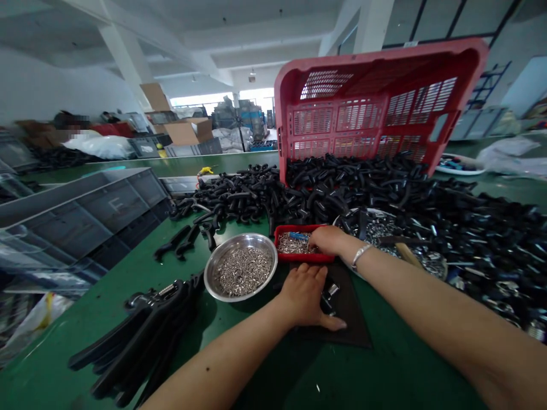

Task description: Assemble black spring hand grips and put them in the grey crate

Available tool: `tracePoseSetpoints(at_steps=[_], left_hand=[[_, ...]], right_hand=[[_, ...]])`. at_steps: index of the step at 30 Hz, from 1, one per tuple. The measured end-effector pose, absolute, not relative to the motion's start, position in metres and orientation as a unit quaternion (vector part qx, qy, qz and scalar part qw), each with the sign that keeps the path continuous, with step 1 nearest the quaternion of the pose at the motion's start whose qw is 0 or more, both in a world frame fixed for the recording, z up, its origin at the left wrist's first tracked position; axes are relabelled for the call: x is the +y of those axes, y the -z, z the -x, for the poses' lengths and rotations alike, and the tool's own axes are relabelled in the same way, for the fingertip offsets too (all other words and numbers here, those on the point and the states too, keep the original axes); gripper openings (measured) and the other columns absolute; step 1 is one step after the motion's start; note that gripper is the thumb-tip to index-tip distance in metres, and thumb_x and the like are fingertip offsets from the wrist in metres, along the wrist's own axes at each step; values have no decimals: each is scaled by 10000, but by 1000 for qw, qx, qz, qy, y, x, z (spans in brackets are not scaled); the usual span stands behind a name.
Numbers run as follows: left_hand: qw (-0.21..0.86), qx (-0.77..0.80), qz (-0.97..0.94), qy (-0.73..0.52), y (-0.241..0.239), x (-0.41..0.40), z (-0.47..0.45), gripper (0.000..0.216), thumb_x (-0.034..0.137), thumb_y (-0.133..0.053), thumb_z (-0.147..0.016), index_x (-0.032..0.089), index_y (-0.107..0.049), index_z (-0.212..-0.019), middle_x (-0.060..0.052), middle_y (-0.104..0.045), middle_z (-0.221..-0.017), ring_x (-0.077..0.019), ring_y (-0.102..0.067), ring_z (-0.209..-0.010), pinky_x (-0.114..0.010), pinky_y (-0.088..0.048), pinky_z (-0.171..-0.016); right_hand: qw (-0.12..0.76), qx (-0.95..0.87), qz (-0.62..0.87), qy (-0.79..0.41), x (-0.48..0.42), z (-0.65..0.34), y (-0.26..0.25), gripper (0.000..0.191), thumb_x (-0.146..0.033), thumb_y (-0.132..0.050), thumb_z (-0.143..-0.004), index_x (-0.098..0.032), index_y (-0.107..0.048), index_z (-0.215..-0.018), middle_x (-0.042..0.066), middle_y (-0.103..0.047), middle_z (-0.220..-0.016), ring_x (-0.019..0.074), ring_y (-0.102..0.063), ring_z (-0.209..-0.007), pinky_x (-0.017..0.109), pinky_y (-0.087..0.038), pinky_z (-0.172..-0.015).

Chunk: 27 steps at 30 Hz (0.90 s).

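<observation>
My left hand [304, 297] lies palm down over a black part with a coiled metal spring [334, 289], its fingers stretched out and its thumb spread to the right. Most of that part is hidden under the palm, on a dark mat [356, 324]. At a red tray [305, 258] behind it, my right hand [328, 240] reaches in with fingers bent together among small metal pins [290, 244]. Its fingertips are hidden, so what they pinch cannot be made out. A blue piece [298, 235] lies on the pins. Left of the tray stands a steel bowl [209, 273] of tiny metal pieces [245, 270].
Black handles [141, 336] with springs lie stacked at the front left. Heaped black parts [239, 196] spread across the back and right, spilling from a tipped red crate [284, 114]. A hammer [408, 254] rests on a metal-parts dish [376, 222]. Grey bins [115, 210] stand left.
</observation>
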State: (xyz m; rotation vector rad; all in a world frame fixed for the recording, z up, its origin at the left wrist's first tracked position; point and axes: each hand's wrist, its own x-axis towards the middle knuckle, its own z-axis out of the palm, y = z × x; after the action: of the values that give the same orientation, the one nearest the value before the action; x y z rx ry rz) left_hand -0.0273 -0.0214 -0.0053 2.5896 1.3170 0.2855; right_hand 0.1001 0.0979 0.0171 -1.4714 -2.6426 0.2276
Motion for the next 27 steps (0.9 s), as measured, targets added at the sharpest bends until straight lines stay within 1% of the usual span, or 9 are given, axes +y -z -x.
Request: tracePoseSetpoints(at_steps=[2, 4, 7, 9, 12, 15, 17, 22, 27], left_hand=[[138, 450, -876, -102, 1, -18, 33, 1038, 756, -553, -450, 146, -388, -1273, -154, -458, -1257, -347, -402, -1130, -447, -307, -941], [150, 479, -857, -120, -7, -8, 37, 859, 736, -505, -557, 193, -457, -1221, -127, -504, -1215, -317, -449, -1099, -415, -342, -912], [116, 585, -789, -146, -18, 18, 39, 438, 521, -426, -785, 225, -581, -1068, -108, -600, -1070, -280, -539, -986, -393, -395, -828], [116, 629, -756, -139, -20, 39, 37, 309, 411, -482, -782, 218, -639, -965, -116, -633, -993, -292, -563, -944, -400, -407, -798], [164, 626, -748, -149, -13, 68, 33, 266, 405, -595, -697, 235, -674, -886, -92, -662, -917, -279, -590, -890, -367, -428, -766], [258, 584, -728, -247, 2, 84, 30, 248, 375, -652, -652, 213, -685, -837, -55, -682, -840, -214, -609, -815, -281, -445, -726], [300, 566, -707, -300, 10, 85, 30, 227, 328, -636, -678, 176, -678, -841, -50, -686, -823, -174, -612, -778, -239, -447, -701], [297, 569, -691, -332, 12, 80, 29, 241, 318, -535, -763, 153, -645, -901, -30, -681, -817, -122, -606, -723, -199, -447, -649], [218, 619, -668, -350, -3, 79, 34, 181, 254, -491, -744, 170, -629, -825, -47, -651, -797, -174, -577, -759, -279, -423, -703]], right_hand=[[68, -871, 482, -71, 99, -107, -13, 104, -127, -659, -568, -229, -681, -574, 44, -671, -646, 192, -609, -667, 254, -393, -594], [92, -867, 484, -69, 100, -115, -10, 90, -191, -622, -650, -242, -694, -668, 32, -685, -731, 183, -606, -719, 251, -394, -626], [123, -857, 496, -72, 100, -124, -4, 129, -241, -571, -712, -237, -695, -748, 21, -687, -768, 172, -599, -729, 248, -393, -633], [136, -850, 503, -77, 99, -126, -2, 122, -239, -577, -704, -228, -694, -732, 20, -686, -736, 170, -596, -699, 246, -390, -620], [158, -847, 500, -90, 94, -128, -3, 124, -250, -573, -710, -219, -693, -721, 22, -684, -721, 167, -595, -682, 246, -387, -616], [185, -845, 489, -110, 88, -130, -5, 148, -265, -555, -734, -207, -690, -752, 17, -684, -726, 155, -596, -675, 237, -390, -612], [205, -841, 486, -123, 83, -132, -5, 180, -289, -532, -759, -198, -685, -786, 13, -686, -739, 148, -598, -681, 231, -396, -611], [246, -826, 490, -134, 79, -128, -3, 180, -277, -533, -764, -190, -679, -823, 13, -691, -784, 146, -605, -725, 229, -411, -652], [265, -800, 527, -112, 85, -130, -1, 142, -203, -574, -715, -171, -690, -792, 57, -691, -815, 191, -604, -776, 281, -404, -718]])
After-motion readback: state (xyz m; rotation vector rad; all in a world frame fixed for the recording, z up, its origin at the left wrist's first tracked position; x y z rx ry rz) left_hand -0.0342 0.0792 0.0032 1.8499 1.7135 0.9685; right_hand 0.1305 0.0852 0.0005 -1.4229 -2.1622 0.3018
